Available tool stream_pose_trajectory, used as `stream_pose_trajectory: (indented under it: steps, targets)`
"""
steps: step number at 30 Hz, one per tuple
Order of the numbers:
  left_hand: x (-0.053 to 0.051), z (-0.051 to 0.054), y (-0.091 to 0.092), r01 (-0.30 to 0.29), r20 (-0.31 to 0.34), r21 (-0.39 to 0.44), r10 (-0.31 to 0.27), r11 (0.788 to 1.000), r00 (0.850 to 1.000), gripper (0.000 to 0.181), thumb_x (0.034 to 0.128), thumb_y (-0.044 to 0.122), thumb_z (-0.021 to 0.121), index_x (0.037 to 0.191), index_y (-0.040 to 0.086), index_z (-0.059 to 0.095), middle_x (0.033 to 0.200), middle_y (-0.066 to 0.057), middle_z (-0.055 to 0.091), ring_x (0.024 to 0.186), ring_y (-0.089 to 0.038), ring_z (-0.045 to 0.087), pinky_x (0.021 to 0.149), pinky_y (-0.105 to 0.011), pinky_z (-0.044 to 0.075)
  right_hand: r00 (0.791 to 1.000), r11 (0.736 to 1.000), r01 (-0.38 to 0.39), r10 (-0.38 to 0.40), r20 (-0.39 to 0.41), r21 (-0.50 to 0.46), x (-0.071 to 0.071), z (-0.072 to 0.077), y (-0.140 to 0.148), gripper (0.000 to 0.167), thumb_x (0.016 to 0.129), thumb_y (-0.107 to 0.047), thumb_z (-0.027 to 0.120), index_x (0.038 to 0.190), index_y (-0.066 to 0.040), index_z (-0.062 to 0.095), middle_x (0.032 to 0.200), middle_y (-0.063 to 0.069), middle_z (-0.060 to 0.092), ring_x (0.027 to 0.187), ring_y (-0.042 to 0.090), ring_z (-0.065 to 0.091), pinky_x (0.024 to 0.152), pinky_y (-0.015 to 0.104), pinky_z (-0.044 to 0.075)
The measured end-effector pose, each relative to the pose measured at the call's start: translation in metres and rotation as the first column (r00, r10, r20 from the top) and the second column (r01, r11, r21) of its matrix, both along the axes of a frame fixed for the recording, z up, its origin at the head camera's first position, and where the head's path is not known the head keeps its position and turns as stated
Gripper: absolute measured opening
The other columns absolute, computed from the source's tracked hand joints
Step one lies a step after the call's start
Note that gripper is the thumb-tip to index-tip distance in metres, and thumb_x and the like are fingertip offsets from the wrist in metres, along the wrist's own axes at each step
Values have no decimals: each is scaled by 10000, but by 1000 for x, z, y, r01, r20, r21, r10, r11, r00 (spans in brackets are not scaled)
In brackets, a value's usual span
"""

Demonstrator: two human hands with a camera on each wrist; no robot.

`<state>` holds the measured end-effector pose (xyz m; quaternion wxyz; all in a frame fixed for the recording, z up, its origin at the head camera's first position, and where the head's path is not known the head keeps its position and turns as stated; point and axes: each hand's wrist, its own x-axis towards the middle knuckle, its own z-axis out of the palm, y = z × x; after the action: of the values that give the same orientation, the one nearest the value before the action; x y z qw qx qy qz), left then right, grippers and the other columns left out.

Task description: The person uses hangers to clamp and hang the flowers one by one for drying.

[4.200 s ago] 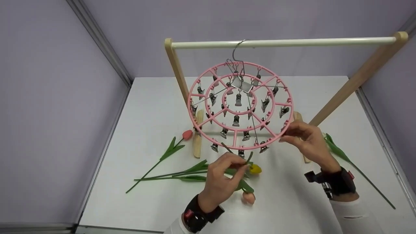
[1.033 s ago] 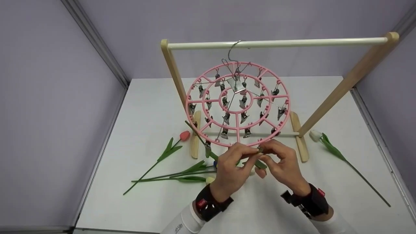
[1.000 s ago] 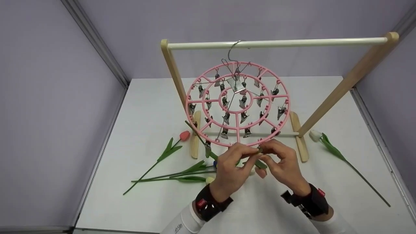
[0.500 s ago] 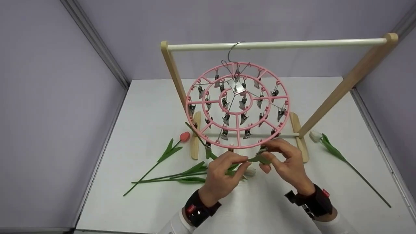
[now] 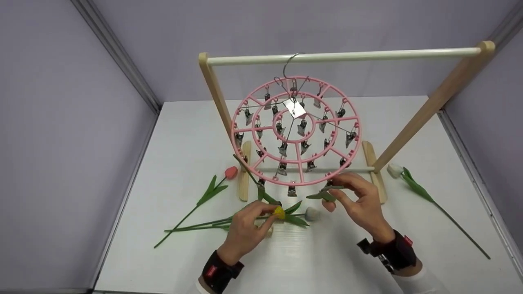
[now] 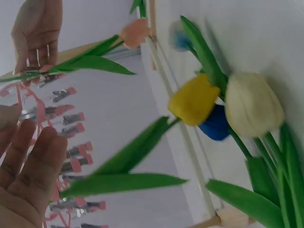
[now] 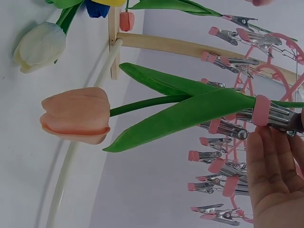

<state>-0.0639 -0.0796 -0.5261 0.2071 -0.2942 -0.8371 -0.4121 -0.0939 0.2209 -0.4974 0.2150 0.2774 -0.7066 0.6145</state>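
Observation:
A pink round clip hanger [image 5: 300,182] hangs by its hook, with metal clips around its rings. At its front right, my right hand [image 5: 361,202] pinches a clip [image 7: 278,116] that grips a peach tulip [image 7: 76,116] by its stem, bloom downward. My left hand [image 5: 247,230] is left of it, fingers loosely bent, and appears apart from the tulips in the left wrist view. Near it a yellow tulip [image 6: 194,99] hangs bloom down from a front-left clip. The right thumb is mostly out of the right wrist view.
A wooden stand with a white rod [image 5: 367,56] carries the hanger. On the white table lie a red tulip [image 5: 231,172], a white tulip [image 5: 395,170] at right, and several tulips in the middle, among them a cream one [image 6: 254,104] and a blue one [image 6: 215,122].
My left hand has let go of the peach tulip and moved left and down. The right hand, earlier on the hanger's rim, stays at the clip. The hanger has turned, taking the yellow tulip leftward.

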Motion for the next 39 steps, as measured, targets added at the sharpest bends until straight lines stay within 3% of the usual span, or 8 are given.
stream_pose_trajectory:
  steps: [4, 9, 13, 18, 24, 29, 39]
  targets:
    - [2, -14, -25, -91, 97, -108, 102, 990, 990, 255, 882, 121, 863, 1110, 137, 749, 1040, 0, 782, 956, -120, 750, 807, -288, 635, 1000, 1000, -8, 8, -2, -15, -1, 0, -1, 387, 804, 300, 687, 1145, 119, 711, 1071, 171, 722, 1022, 95, 747, 921, 197, 609]
    - [3, -29, -58, -199, 154, -221, 236, 955, 959, 289, 864, 118, 878, 1119, 130, 745, 1050, -12, 784, 987, -145, 735, 831, -339, 629, 999, 999, -34, 34, -23, -37, -2, -1, -4, 402, 797, 305, 686, 1155, 124, 707, 1064, 199, 719, 1015, 119, 758, 914, 209, 613]
    - [3, -40, -83, -241, 226, -314, 319, 918, 921, 311, 861, 118, 877, 1142, 118, 744, 1063, -22, 773, 1016, -175, 714, 861, -368, 614, 999, 999, -37, 36, -26, -26, -3, -1, -5, 412, 800, 298, 691, 1168, 115, 709, 1071, 198, 720, 1018, 120, 758, 909, 223, 618]
    - [3, -52, -111, -243, 323, -420, 395, 874, 860, 318, 861, 85, 860, 1160, 106, 753, 1091, -37, 755, 1065, -230, 684, 923, -430, 575, 999, 999, -43, 43, -20, -8, -2, -3, -5, 412, 810, 290, 693, 1177, 104, 707, 1073, 205, 713, 1013, 119, 754, 910, 218, 615]
    - [2, -62, -133, -270, 362, -480, 469, 835, 805, 266, 859, 60, 849, 1112, 93, 776, 1048, -47, 738, 1040, -252, 678, 925, -453, 572, 999, 999, -46, 46, -8, 6, -2, -4, -5, 420, 816, 285, 693, 1190, 94, 707, 1061, 206, 711, 1003, 123, 755, 909, 195, 608]
    - [0, -67, -143, -275, 378, -487, 484, 829, 789, 203, 863, 50, 836, 1055, 95, 790, 976, -21, 719, 986, -231, 668, 888, -446, 576, 1000, 999, -25, 26, -7, 34, -1, -3, -5, 427, 812, 275, 705, 1190, 78, 714, 1049, 202, 713, 994, 110, 749, 898, 180, 603]
    - [-7, -72, -147, -281, 364, -497, 491, 821, 791, 89, 879, 59, 825, 940, 121, 807, 882, 10, 687, 918, -195, 645, 804, -392, 561, 1000, 999, -28, 29, -1, 33, -2, -4, -5, 410, 826, 267, 697, 1188, 76, 715, 1044, 196, 705, 1011, 96, 739, 905, 187, 602]
